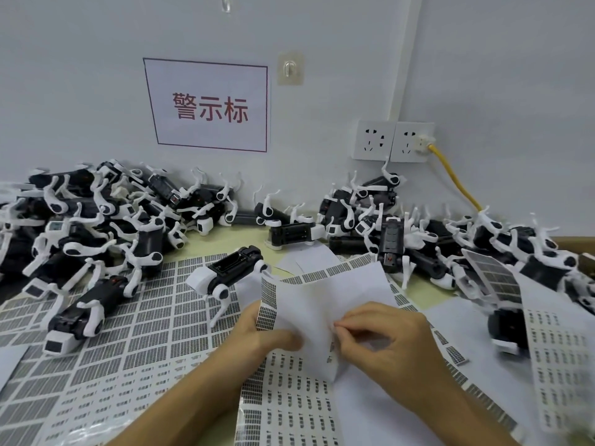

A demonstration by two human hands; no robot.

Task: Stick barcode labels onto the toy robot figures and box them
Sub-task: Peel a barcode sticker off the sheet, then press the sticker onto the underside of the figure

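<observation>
A curled white label sheet (pixel 325 297) with barcode labels along its edges is lifted off the table in front of me. My left hand (pixel 257 329) grips its left side, thumb on top. My right hand (pixel 383 336) pinches at the sheet's middle with thumb and forefinger. One black-and-white toy robot dog (pixel 230 273) lies on its back just beyond the sheet, apart from both hands. Flat sheets of barcode labels (pixel 135 326) cover the table below.
Piles of toy robot dogs lie at the back left (pixel 90 217) and back right (pixel 418 226). Another label sheet (pixel 495 278) curls up at the right. Wall sockets (pixel 392 141) with a yellow cable (pixel 457 181) sit behind, and a sign (pixel 209 106) hangs on the wall.
</observation>
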